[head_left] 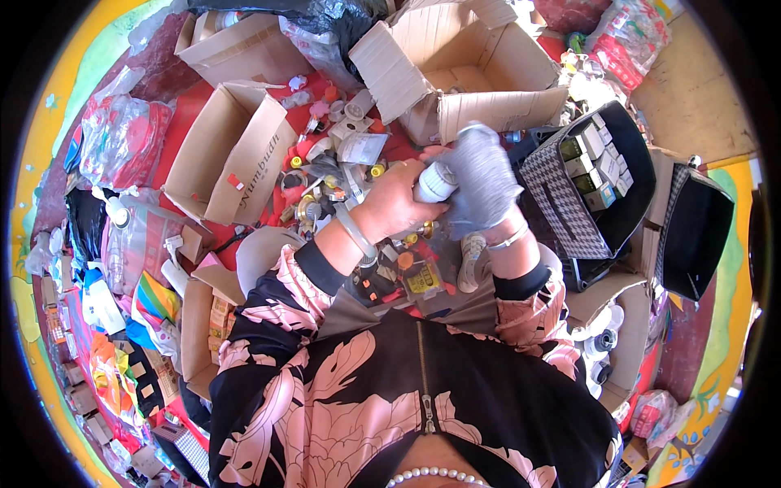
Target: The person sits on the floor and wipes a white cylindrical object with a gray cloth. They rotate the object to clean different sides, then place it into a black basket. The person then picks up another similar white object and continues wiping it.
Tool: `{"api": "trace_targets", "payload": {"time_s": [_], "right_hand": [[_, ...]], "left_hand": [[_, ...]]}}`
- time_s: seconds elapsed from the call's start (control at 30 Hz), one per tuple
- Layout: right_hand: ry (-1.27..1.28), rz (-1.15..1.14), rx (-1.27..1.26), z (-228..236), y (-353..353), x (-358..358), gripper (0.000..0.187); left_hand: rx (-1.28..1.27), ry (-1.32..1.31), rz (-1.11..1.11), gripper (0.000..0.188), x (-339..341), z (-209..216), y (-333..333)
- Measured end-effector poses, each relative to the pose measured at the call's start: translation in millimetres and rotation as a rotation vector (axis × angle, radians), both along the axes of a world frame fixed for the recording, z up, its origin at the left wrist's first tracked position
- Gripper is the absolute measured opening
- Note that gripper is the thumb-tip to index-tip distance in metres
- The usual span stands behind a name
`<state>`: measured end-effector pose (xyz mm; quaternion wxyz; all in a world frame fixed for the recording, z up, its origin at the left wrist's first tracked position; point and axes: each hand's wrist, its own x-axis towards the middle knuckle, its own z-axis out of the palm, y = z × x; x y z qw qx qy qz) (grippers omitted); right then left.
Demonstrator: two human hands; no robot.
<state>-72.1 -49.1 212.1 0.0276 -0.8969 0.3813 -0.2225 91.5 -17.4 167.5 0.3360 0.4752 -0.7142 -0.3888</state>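
Note:
My left hand (394, 198) is closed around a small white container with a ribbed side (437, 182), held over the pile in front of me. Right beside it is my right hand (486, 180), smeared by motion and covered by grey fabric. Whether the fabric is a glove or a cloth, I cannot tell, and its fingers are hidden. Below both hands lies a heap of small bottles, caps and jars (333, 183), many with yellow or white tops. A clear bag with a yellow label (423, 279) rests nearer to my lap.
Open cardboard boxes stand at the far left (232, 159) and far middle (488, 69). On the right, a houndstooth-patterned bin (561, 175) holds several small boxes (598, 163). Another carton (626, 342) with white items sits by my right side. Plastic bags (126, 138) and clutter crowd the left.

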Motion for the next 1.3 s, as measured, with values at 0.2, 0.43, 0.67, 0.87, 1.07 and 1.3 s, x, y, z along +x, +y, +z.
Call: {"api": "trace_targets", "payload": {"time_s": [0.2, 0.43, 0.67, 0.87, 1.07, 1.3], "right_hand": [[0.189, 0.016, -0.081, -45, 24, 10, 0.044], [-0.106, -0.215, -0.068, -37, 17, 26, 0.024], [-0.529, -0.173, 0.263, -44, 1, 18, 0.012], [-1.777, -0.004, 1.445, -61, 2, 12, 0.021], [-0.315, 0.014, 0.112, -69, -1, 21, 0.027], [-0.419, -0.128, 0.178, -41, 7, 20, 0.027]], "left_hand": [[-0.068, 0.030, -0.021, 0.061, -3, -32, 1], [-0.248, -0.224, 0.108, 0.061, -8, -29, 5], [-0.551, -0.341, 0.057, 0.047, -6, -29, 5], [-0.552, -0.219, 0.072, 0.044, -8, -27, 3], [-0.391, -0.190, 0.145, 0.050, -11, -36, 4], [-0.402, -0.340, 0.068, 0.049, -9, -21, 0]]}}
